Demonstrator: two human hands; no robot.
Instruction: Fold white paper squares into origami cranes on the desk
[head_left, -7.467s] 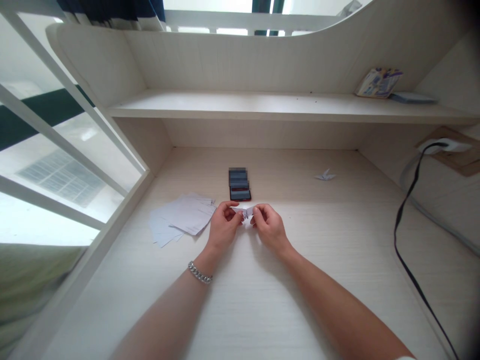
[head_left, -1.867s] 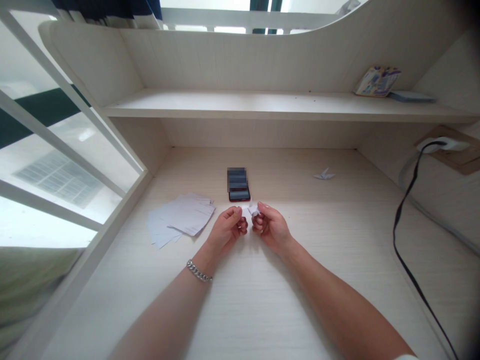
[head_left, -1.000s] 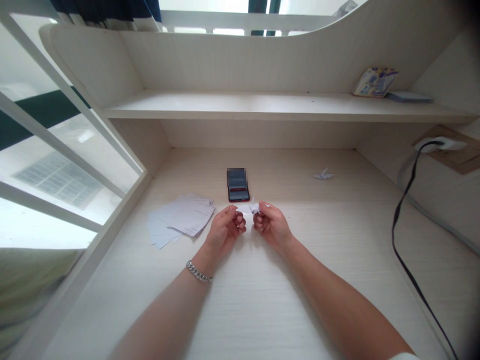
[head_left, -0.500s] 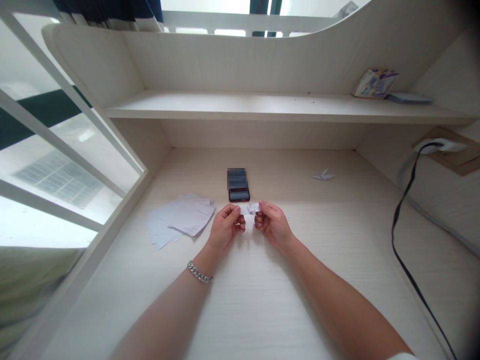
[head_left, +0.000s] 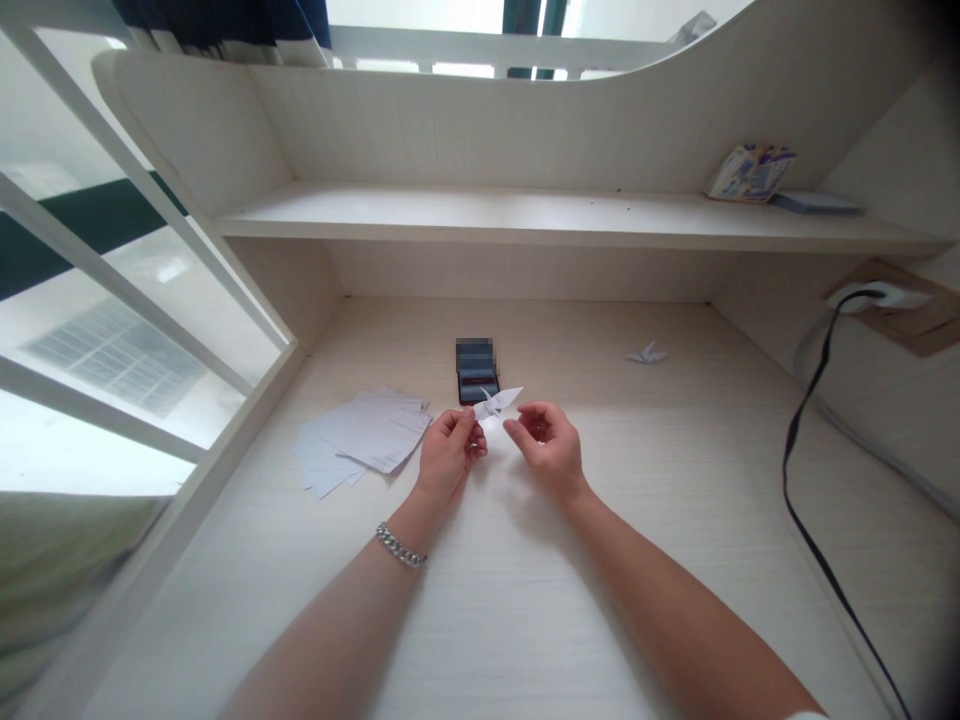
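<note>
My left hand pinches a small white folded paper figure and holds it just above the desk. One pointed wing of the figure sticks out to the right. My right hand hovers just right of the figure with fingers loosely curled and nothing in them. A silver bracelet circles my left wrist. A phone lies flat right behind the figure.
A loose pile of white paper sheets lies left of my hands. Another folded paper figure sits at the back right. A black cable hangs from a wall plug. A packet rests on the shelf.
Both hands were pinching and working the folded paper. Now my right hand has let go and drawn slightly right, and the figure shows a spread wing in my left hand.
</note>
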